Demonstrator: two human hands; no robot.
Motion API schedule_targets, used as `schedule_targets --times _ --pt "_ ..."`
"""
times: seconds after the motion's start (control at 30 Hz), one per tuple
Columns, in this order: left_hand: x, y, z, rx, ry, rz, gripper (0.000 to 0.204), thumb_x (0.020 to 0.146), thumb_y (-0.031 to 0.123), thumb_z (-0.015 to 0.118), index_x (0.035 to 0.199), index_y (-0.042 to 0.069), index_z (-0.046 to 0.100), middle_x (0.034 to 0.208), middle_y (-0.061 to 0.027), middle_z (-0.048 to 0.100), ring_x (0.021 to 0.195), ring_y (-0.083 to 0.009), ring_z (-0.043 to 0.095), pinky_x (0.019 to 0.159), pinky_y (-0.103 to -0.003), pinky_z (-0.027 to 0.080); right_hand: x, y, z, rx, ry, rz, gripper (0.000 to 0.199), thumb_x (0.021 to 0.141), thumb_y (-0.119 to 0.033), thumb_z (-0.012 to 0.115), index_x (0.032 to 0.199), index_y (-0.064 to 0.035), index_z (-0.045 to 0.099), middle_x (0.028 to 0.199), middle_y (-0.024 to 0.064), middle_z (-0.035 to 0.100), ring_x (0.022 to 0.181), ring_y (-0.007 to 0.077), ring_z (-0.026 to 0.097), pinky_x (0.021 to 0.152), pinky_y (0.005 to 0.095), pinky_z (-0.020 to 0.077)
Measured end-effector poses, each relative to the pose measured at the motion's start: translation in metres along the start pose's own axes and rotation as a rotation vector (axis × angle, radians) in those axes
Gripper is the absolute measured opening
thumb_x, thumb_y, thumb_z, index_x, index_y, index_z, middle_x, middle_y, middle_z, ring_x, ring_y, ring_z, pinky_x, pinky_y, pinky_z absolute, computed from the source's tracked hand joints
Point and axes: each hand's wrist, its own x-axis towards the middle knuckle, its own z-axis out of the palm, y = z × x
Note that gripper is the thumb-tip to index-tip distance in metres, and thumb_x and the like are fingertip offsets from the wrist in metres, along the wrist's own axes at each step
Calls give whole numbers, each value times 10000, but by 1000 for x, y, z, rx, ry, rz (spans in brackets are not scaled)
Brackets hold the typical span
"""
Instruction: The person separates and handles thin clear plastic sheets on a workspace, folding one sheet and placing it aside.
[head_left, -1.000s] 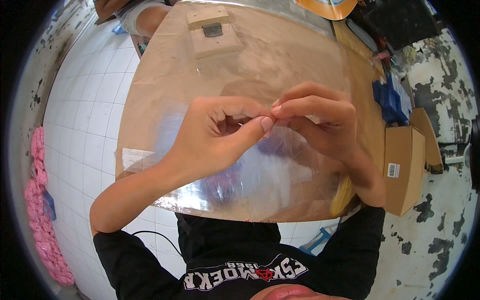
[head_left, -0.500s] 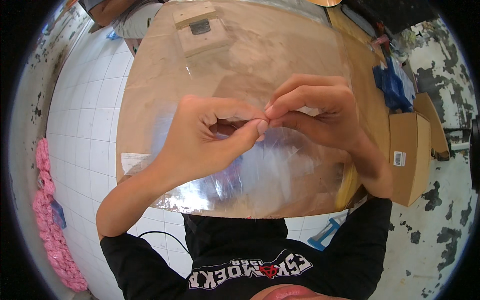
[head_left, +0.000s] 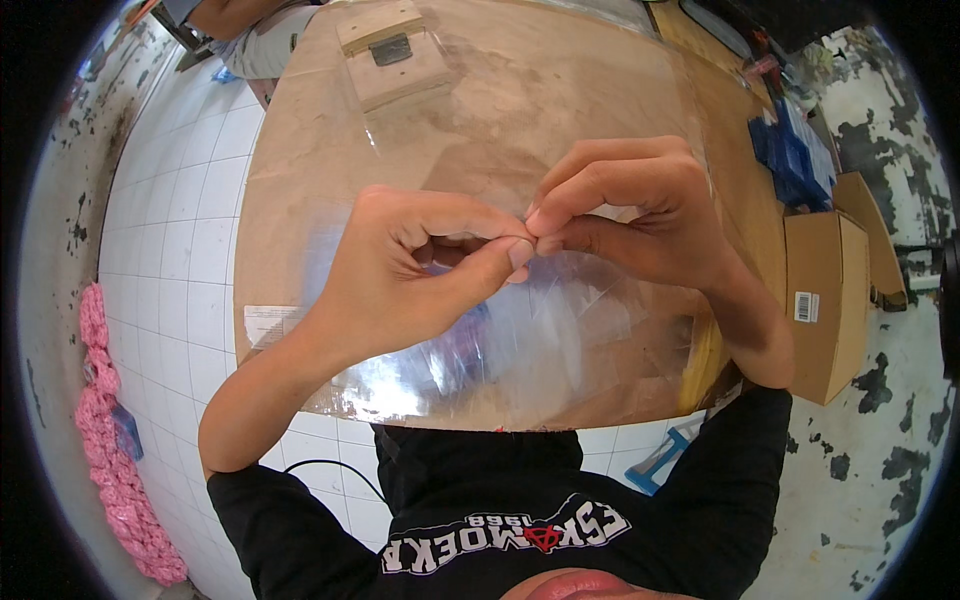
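Left hand and right hand raised close to camera, fingertips meeting at centre. Both pinch something tiny between thumb and forefinger; item too small to identify. Beneath hands: clear glossy plastic sheet lying on brown wooden table. Small wooden block with dark insert at far table edge. Brown cardboard box right of table, blue crate beyond it. Pink bundle on white tiled floor, left.

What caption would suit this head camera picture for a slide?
Both hands, left hand and right hand, pinch fingertips together over a clear plastic sheet covering a brown table.
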Motion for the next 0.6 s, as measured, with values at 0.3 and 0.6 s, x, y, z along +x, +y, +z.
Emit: schedule_targets --times 0.3,0.6 --pt "1 -4 -5 -102 -21 -2 114 871 14 653 952 -43 711 814 -80 705 749 -96 666 672 -217 550 3 1 1 21 -15 -23 111 733 -1 761 831 -38 723 821 65 707 736 153 692 658 254 547" --pt "1 -4 -2 -231 -76 -52 136 886 39 658 969 -60 699 850 -95 704 775 -105 656 706 -232 535 4 -3 -1 91 -26 -16 124 731 38 745 834 -22 714 822 70 705 731 146 688 656 254 543"
